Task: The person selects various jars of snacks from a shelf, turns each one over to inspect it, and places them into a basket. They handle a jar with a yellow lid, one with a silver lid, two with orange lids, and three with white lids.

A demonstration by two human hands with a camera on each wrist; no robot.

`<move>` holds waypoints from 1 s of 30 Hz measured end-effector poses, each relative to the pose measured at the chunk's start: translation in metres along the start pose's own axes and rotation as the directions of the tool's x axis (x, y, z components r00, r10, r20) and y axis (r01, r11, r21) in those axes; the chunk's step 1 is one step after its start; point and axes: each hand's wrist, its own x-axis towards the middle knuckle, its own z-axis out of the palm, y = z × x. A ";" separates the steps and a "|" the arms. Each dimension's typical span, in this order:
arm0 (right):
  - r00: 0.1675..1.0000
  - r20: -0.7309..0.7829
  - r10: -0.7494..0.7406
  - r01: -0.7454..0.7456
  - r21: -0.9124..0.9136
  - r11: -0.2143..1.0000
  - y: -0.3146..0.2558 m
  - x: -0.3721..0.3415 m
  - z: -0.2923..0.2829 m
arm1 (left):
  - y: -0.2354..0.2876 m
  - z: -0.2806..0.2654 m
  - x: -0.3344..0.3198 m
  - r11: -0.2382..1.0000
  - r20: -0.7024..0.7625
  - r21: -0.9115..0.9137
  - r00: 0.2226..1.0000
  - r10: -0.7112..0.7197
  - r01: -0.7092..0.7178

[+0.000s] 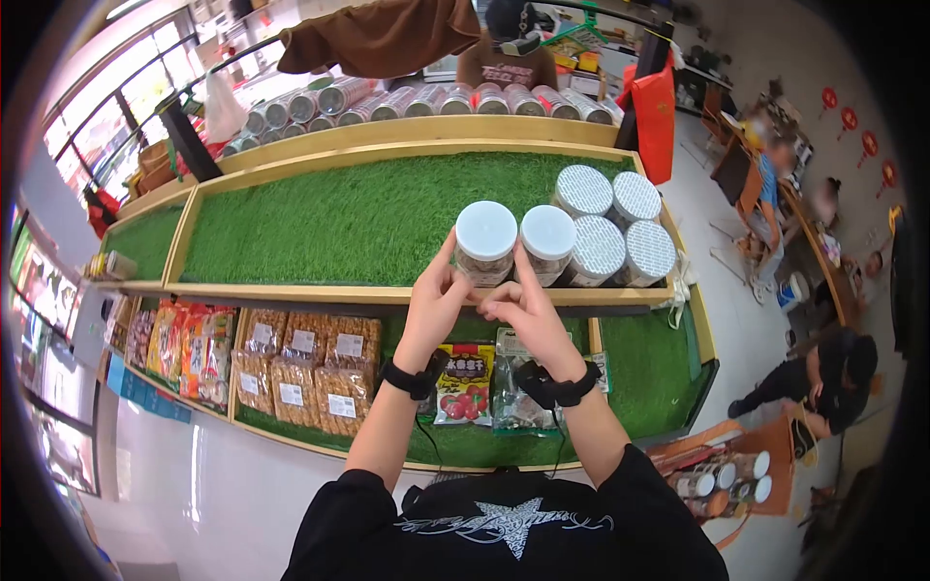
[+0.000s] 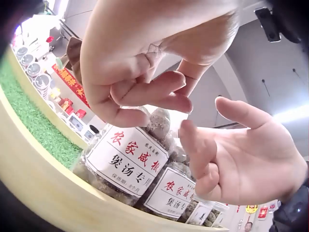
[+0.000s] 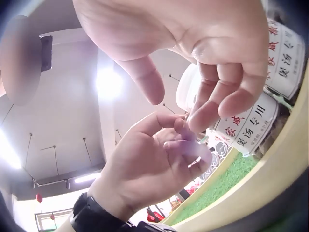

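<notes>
In the head view, a clear jar with a plain white lid [image 1: 486,230] stands at the front edge of the green shelf. My left hand [image 1: 434,308] has its index finger straight along the jar's left side. The index finger of my right hand [image 1: 533,312] points up at the gap between this jar and a second white-lidded jar [image 1: 548,233]. The other fingers of both hands bend loosely below the lids. Left wrist view: the first jar's white label [image 2: 126,157] carries red and black characters, and its lid is hidden behind my left hand.
Several jars with patterned lids [image 1: 625,254] stand at the right end, close to the second jar. A wooden rim [image 1: 320,290] borders the turf shelf. Bagged snacks [image 1: 305,363] lie on the lower shelf. Rows of cans [image 1: 426,102] are behind. People sit at the right.
</notes>
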 end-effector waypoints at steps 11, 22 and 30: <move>0.923 -0.383 -0.043 -0.055 -0.240 0.969 -0.037 -0.092 0.077 | 0.022 -0.025 -0.093 0.989 0.293 -0.139 0.952 0.085 -0.046; 0.651 -0.748 -0.129 -0.133 -0.280 0.951 0.014 -0.201 0.103 | -0.005 0.020 -0.151 0.938 0.639 -0.186 0.762 -0.110 0.291; 0.446 -0.858 -0.256 -0.235 -0.388 0.891 0.004 -0.280 0.096 | 0.013 0.093 -0.183 0.964 0.823 -0.054 0.558 -0.105 0.261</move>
